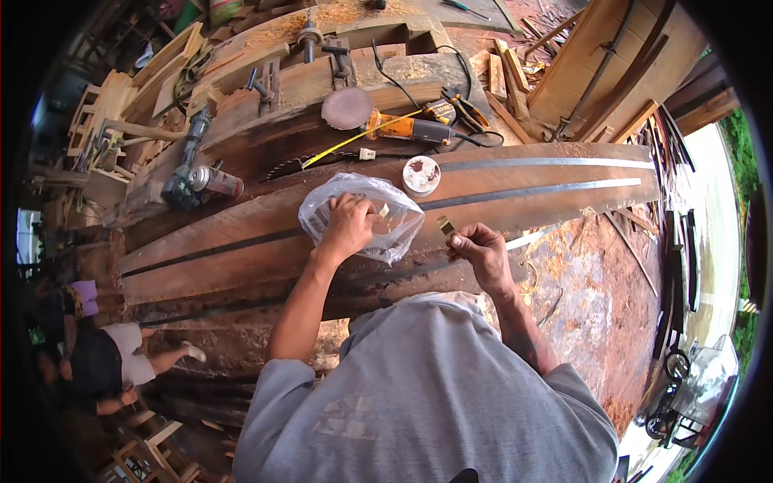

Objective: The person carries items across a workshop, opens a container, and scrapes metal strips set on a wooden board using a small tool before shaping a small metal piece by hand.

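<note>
**Brassy piece in hand, not set down**

The right hand pinches it just beside the bag. The left hand's bent fingers are at the bag; what they grip is unclear. Strips already line the board; the handwork looks unfinished.

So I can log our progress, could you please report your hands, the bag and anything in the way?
Left hand at plastic bag. Right hand holding small brassy piece. Bag on wooden board, white tub close beside.
</note>
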`<control>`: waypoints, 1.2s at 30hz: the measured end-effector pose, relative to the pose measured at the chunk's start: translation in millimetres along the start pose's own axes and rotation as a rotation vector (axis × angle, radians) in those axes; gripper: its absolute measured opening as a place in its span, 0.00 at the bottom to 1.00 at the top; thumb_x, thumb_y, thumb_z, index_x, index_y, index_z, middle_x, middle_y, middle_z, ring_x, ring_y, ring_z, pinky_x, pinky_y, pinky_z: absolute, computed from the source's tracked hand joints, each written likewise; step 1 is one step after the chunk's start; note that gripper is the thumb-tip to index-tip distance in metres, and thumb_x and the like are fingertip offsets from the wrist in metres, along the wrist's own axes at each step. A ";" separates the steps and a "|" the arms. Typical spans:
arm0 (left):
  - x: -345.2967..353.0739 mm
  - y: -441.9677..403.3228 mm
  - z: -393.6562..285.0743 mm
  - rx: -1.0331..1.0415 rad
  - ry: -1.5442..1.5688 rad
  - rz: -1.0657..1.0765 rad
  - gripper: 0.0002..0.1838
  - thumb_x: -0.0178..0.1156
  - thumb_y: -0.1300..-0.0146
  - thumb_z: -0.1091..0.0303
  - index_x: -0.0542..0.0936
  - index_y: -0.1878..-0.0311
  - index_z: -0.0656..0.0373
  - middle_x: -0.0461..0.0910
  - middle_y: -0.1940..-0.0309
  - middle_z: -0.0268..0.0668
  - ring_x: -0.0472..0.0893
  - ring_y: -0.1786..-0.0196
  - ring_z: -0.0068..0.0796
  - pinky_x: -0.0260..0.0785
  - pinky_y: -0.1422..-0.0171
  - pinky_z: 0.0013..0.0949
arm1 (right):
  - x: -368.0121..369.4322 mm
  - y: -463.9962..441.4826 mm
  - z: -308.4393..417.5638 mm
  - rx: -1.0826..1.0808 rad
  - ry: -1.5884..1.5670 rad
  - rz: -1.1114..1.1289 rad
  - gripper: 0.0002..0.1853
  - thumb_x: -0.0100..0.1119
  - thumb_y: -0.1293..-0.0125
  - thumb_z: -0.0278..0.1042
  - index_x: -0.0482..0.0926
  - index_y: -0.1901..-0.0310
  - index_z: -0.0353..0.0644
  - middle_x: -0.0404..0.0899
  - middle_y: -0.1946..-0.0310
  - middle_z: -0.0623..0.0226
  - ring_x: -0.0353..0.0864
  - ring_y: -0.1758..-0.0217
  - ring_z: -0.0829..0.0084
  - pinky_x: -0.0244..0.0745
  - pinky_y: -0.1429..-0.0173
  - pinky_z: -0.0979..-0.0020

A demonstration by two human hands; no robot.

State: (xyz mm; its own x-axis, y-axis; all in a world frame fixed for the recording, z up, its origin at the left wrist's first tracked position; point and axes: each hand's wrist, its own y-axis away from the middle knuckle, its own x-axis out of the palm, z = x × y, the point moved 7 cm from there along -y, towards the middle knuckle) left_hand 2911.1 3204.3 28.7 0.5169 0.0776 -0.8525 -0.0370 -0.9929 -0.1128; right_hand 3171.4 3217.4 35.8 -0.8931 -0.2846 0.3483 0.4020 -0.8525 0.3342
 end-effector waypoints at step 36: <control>-85.2 57.1 -109.3 -0.213 1.267 -0.492 0.28 0.65 0.37 0.83 0.68 0.35 0.67 0.83 0.60 0.40 0.82 0.55 0.23 0.76 0.44 0.28 | 76.2 26.9 23.8 -0.060 0.142 0.344 0.07 0.65 0.29 0.30 0.80 0.58 0.37 0.80 0.65 0.73 0.77 0.61 0.82 0.74 0.54 0.76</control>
State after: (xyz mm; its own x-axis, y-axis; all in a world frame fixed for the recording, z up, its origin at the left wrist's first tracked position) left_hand 2958.4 3131.2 150.6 0.8618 0.4021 0.3093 0.4467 -0.8905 -0.0868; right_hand 3118.9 3183.3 92.2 -0.7291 -0.6130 0.3044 0.6742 -0.7198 0.1652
